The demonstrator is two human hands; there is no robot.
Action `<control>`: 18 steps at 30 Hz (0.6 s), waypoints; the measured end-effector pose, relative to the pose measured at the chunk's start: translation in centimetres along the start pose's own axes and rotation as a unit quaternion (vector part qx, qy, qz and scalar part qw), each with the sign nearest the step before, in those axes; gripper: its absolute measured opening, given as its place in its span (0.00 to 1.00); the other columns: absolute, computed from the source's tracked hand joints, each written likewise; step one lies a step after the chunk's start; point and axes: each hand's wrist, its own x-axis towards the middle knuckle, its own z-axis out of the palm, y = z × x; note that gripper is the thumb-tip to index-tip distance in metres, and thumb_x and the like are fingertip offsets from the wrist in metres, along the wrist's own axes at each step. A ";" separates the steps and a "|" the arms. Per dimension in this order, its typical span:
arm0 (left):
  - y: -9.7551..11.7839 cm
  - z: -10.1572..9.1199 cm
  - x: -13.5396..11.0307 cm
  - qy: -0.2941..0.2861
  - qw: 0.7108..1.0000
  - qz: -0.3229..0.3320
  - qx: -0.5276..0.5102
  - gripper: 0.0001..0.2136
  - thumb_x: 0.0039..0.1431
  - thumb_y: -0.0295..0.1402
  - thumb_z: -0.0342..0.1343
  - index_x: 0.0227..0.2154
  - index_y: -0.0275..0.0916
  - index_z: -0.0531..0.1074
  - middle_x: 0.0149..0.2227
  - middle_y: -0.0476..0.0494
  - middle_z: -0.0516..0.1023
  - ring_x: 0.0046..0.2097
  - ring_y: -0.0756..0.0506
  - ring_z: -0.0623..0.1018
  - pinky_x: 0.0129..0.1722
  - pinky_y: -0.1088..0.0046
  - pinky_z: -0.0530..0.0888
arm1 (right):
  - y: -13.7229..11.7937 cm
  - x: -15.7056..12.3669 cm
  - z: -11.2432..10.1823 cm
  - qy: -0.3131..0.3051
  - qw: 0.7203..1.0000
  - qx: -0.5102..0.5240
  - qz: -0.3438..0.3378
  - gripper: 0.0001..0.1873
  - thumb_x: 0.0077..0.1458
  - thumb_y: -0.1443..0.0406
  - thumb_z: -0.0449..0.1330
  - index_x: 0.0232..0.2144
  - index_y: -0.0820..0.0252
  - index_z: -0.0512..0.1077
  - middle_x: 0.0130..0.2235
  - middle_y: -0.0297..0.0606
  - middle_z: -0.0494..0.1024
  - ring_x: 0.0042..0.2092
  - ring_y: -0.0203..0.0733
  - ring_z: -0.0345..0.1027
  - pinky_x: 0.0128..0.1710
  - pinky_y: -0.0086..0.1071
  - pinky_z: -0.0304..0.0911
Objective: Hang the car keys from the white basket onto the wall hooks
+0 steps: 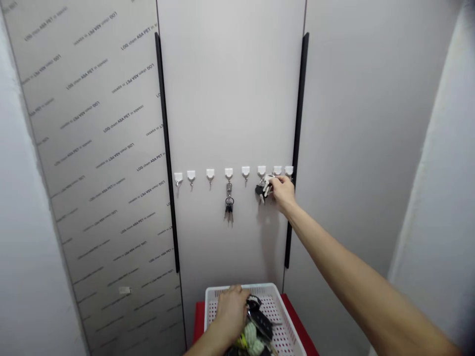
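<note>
My right hand (pixel 284 192) is raised to the white panel, closed in a pinch on a bunch of keys (pixel 267 186) with light-coloured parts. It is in front of the hooks at the right end of the row. Black-headed keys (pixel 260 191) show just left of the fingers, under a white hook (pixel 261 170); whether they belong to the held bunch is unclear. My left hand (pixel 233 311) is low over a white plastic basket (pixel 291 324), its fingers curled down beside a pile of keys and a black fob (pixel 260 321). What those fingers grip is hidden.
Several white adhesive hooks (pixel 210 174) run across the panel. Another key bunch (pixel 229 210) hangs from one near the middle. Long black handles (pixel 297 148) flank the panel. Under the basket is a red surface (pixel 199 316). Printed film (pixel 92 148) covers the left panel.
</note>
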 end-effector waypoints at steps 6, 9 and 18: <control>-0.3 1.4 0.2 -0.035 0.999 -0.016 0.012 0.16 0.43 0.24 0.39 0.36 0.39 0.64 0.35 0.41 0.69 0.37 0.44 0.67 0.37 0.67 0.62 | 1.9 -1.1 -0.3 -0.011 0.989 0.119 0.091 0.15 0.28 0.65 0.53 0.27 0.63 0.62 0.18 0.26 0.62 0.17 0.27 0.54 0.14 0.22 0.52; -0.5 1.8 -0.2 -0.035 0.999 -0.018 0.009 0.18 0.43 0.23 0.38 0.38 0.39 0.63 0.37 0.42 0.68 0.39 0.44 0.66 0.39 0.68 0.61 | 2.0 -2.3 -0.3 -0.031 0.983 0.127 0.129 0.12 0.31 0.64 0.51 0.24 0.62 0.61 0.15 0.25 0.61 0.14 0.26 0.51 0.13 0.22 0.50; -2.0 2.8 -2.3 -0.016 0.994 -0.052 -0.090 0.18 0.46 0.31 0.37 0.43 0.40 0.59 0.41 0.45 0.65 0.43 0.48 0.64 0.42 0.74 0.59 | 10.1 -13.5 -4.9 -0.410 0.860 -0.300 0.037 0.11 0.32 0.69 0.49 0.24 0.64 0.66 0.20 0.34 0.68 0.22 0.31 0.58 0.22 0.23 0.51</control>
